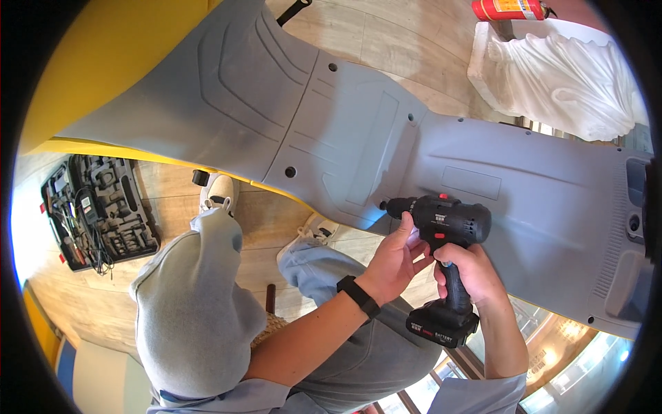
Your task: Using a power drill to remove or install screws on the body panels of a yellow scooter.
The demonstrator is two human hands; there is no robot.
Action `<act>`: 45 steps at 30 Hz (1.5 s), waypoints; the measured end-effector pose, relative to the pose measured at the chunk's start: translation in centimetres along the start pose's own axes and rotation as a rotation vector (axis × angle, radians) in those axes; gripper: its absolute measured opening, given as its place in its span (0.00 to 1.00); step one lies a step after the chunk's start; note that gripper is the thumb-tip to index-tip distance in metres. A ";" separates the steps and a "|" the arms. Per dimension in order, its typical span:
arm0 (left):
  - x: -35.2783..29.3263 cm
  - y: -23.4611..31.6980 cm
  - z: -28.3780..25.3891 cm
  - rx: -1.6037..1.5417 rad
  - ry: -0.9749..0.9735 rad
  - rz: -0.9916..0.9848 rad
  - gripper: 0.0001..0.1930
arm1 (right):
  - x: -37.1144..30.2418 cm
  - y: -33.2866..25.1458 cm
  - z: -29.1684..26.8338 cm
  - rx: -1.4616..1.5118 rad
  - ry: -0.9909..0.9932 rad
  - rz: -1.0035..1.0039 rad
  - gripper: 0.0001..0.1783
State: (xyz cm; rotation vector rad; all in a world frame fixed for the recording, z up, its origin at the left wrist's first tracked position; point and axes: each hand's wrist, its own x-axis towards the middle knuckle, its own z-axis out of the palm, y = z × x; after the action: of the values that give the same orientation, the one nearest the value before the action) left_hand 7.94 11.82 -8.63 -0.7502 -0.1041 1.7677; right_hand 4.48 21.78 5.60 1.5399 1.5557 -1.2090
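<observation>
Lettering (441,220) on black drill (469,222)

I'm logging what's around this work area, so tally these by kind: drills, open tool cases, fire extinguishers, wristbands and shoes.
Cordless drill: 1
Open tool case: 1
Red fire extinguisher: 1
Black wristband: 1
Shoes: 2
Total: 6

The drill (458,219) is black with red buttons (440,236), and the panel (552,231) is grey with yellow trim (89,147). Red extinguisher (507,10) and white wrap (552,79) far right, tan wood-grain floor (383,38), black case (141,214) left.
</observation>
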 end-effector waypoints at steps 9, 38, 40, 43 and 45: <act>-0.4 0.4 -0.2 -0.027 -0.001 0.014 0.25 | 0.3 -0.2 -0.2 -0.025 -0.052 -0.020 0.13; -9.1 2.3 15.5 0.905 -0.209 0.215 0.20 | -10.2 6.1 -1.2 0.714 -0.329 -0.771 0.33; -10.7 2.1 18.1 0.927 -0.283 0.205 0.15 | -11.0 7.0 0.7 0.862 -0.419 -0.904 0.37; -12.5 2.3 19.4 1.261 -0.344 0.275 0.13 | -11.4 8.0 3.5 1.031 -0.449 -1.013 0.34; -13.7 2.6 18.9 1.314 -0.327 0.311 0.14 | -11.2 8.3 4.7 1.082 -0.464 -0.996 0.36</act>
State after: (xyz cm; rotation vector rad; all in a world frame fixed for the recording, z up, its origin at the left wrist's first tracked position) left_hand -2.34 4.42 11.07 0.4990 0.9162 1.7665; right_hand 13.21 12.09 12.54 0.7318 1.3716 -3.0543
